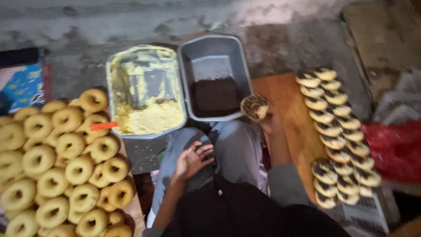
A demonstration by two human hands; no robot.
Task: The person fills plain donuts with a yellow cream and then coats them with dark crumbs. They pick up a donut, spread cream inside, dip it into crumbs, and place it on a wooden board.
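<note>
- Right hand (pixel 271 123) holds one topped donut (pixel 255 107), fingers closed round its lower edge; sprinkled face turned up toward the camera.
- The donut sits at the near right corner of the grey tray (pixel 215 77), just over its rim, above the dark sprinkles (pixel 215 96) heaped in the tray's near end.
- From the right fingers the donut lies up and to the left, toward the tray; the finished rows (pixel 335 136) lie the other way, to the right, on the wooden board (pixel 280 96).
- The rows run long, far end to near end, two files overlapping.
- Left hand (pixel 193 159) rests on the knee, palm up, fingers loosely spread, holding nothing.
- The left hand is nearer the plain donuts (pixel 66 162), piled at left, and the yellow cream tray (pixel 147 90); an orange spreader (pixel 103 126) lies at that tray's near left corner.
- Frame is blurred; sprinkle detail is unclear.
</note>
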